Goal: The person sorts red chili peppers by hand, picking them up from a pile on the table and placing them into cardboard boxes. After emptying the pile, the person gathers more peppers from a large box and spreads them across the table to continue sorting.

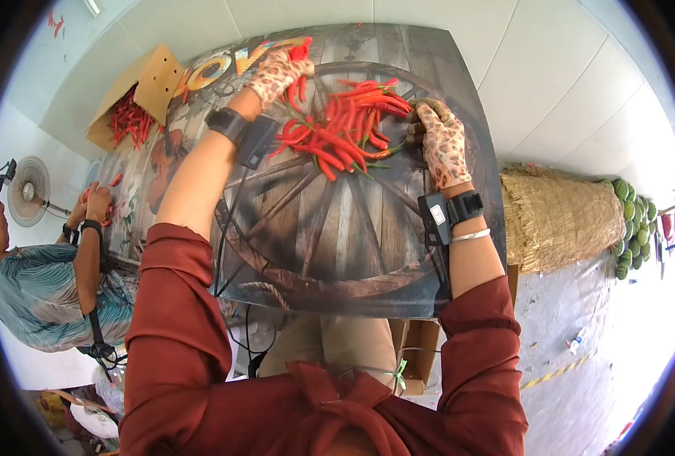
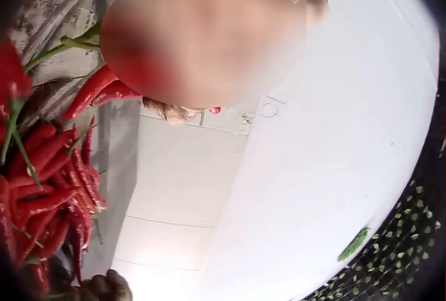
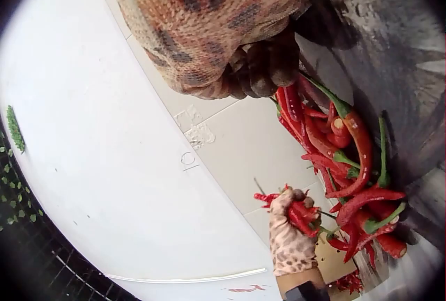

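A heap of red chili peppers (image 1: 345, 129) with green stems lies on the table, between my two gloved hands. At its far left my left hand (image 1: 282, 74) grips a bunch of red chili peppers (image 1: 300, 50), some tips hanging below the fingers; the right wrist view also shows this bunch (image 3: 304, 217). At the heap's right edge is my right hand (image 1: 441, 140), its fingers curled and dark at the tips. A green chili stem (image 3: 320, 90) runs up to those fingertips. A blurred patch covers much of the left hand in the left wrist view.
A cardboard box (image 1: 158, 76) of red chilies lies tipped at the table's far left. Another person (image 1: 56, 281) handles chilies at the left side, near a fan (image 1: 29, 190). A straw-covered stack (image 1: 562, 216) and watermelons (image 1: 635, 228) are on the right.
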Action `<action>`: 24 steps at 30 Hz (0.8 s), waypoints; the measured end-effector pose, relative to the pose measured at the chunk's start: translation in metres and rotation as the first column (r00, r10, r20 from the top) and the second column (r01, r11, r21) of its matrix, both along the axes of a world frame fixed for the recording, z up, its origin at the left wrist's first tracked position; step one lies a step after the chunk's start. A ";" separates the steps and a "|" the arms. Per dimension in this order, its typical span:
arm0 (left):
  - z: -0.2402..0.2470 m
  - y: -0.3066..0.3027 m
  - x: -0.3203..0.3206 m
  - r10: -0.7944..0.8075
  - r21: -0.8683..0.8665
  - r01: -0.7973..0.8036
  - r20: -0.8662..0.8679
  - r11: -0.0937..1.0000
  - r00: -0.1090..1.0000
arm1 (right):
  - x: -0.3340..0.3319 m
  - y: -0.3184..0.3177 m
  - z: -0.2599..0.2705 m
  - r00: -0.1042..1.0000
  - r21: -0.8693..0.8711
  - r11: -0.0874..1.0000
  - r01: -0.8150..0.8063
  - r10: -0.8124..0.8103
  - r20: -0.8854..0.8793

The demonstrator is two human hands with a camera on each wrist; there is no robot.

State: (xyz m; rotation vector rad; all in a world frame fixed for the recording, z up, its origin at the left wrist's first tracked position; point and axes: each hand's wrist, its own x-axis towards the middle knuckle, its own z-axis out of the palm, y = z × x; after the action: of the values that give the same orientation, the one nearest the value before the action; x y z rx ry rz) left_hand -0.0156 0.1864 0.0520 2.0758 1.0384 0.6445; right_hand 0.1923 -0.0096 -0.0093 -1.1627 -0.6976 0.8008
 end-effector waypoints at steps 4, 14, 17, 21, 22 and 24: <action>0.025 0.002 -0.033 0.042 0.078 -0.032 -0.124 0.996 0.991 | 0.001 0.000 0.001 1.000 -0.044 0.999 -0.007 0.007 0.004; -0.011 -0.027 -0.064 -0.045 -0.072 0.055 0.134 0.996 0.990 | 0.001 0.003 -0.004 0.999 0.008 1.000 0.004 -0.005 0.050; -0.019 -0.045 -0.057 -0.119 -0.062 0.121 0.028 0.991 0.992 | 0.003 0.005 -0.007 1.000 0.005 1.000 -0.010 0.010 0.014; -0.015 -0.060 -0.046 -0.201 -0.032 0.202 -0.331 0.979 0.922 | 0.002 0.004 -0.004 1.000 -0.017 1.000 0.005 -0.005 0.003; -0.018 -0.058 -0.047 -0.204 -0.035 0.205 -0.333 0.978 0.921 | 0.002 0.004 -0.005 1.000 -0.017 1.000 -0.008 0.008 0.008; -0.025 -0.055 -0.051 -0.167 0.114 0.238 -0.434 0.965 0.885 | 0.003 0.004 -0.006 1.000 -0.019 1.000 -0.011 0.011 0.011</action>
State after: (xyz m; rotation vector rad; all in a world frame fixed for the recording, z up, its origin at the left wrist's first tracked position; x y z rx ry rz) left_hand -0.0667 0.1311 0.0268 2.4995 1.0010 0.1772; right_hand 0.1950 -0.0055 -0.0157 -1.1816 -0.7072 0.8121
